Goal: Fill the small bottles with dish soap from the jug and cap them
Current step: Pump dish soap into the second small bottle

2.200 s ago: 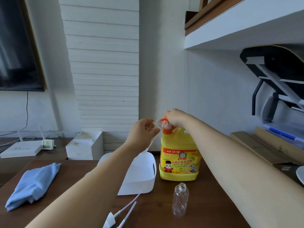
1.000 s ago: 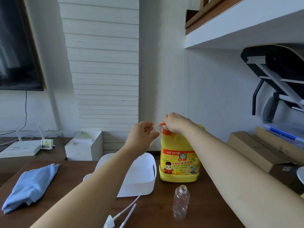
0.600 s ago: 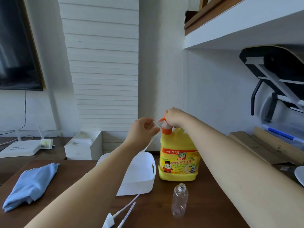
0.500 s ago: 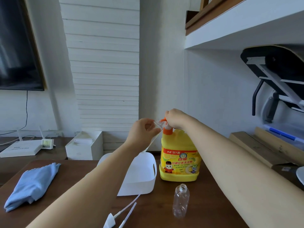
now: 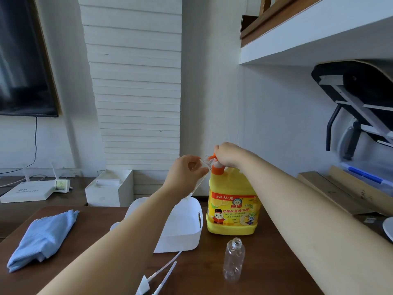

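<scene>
White slatted wall panels rise behind a dark wooden bench point(image 5: 276, 262) on which both bare forearms reach forward and upward, meeting over the yellow plastic jug point(image 5: 232, 206). The right hand point(image 5: 228, 154) is bent down at the wrist, its fingers clenched over the orange pump head point(image 5: 217, 167) on top of the jug. The left hand point(image 5: 185, 177) is raised just left of those fingers, curled around a small clear bottle point(image 5: 204, 165), its mouth tipped against the pump spout. Below the hands, a second clear bottle point(image 5: 233, 261), ribbed at the neck and uncapped, stands upright before the jug. Under the left wrist sits a smooth white tub point(image 5: 187, 228), with white pump caps point(image 5: 157, 277) lying nearer and a folded blue cloth point(image 5: 42, 237) far left.
</scene>
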Demonstrator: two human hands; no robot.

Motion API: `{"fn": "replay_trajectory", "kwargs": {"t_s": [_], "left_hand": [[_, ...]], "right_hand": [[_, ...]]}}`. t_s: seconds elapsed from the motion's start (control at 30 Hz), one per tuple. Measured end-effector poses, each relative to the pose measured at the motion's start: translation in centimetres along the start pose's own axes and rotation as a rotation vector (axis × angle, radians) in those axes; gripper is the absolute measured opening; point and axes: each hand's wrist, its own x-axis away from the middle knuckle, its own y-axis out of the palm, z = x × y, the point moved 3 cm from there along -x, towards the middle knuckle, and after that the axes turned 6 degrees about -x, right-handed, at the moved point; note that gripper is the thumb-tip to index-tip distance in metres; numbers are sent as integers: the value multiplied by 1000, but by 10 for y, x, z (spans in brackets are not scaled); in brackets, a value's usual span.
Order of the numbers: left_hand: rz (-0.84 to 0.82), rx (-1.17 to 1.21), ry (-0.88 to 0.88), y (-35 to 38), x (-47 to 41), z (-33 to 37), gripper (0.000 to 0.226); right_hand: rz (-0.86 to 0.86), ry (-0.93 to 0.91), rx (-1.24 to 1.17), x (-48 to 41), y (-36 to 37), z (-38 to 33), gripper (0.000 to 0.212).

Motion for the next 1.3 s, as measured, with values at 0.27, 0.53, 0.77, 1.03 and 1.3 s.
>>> {"fn": "replay_trajectory", "kwargs": {"t_s": [0.27,0.53,0.77,1.03,1.3], "left_hand": [[26,-20,-9,-3,-2,0,15],[-2,-25,-8,2,-1,-9,16],[11,-3,-23,4,-3,-8,20],[31,18,-39,3,-9,-7,34],[29,17,-44,3,-8,-10,35]], "right_hand": [[23,-4,-37,4,-2,-2,38],[54,0,-85,0,13,3,28],[27,-2,-62,2,7,1,35],[35,10,12,5,-6,-5,38],[62,12,-87,1,2,-1,29]]}}
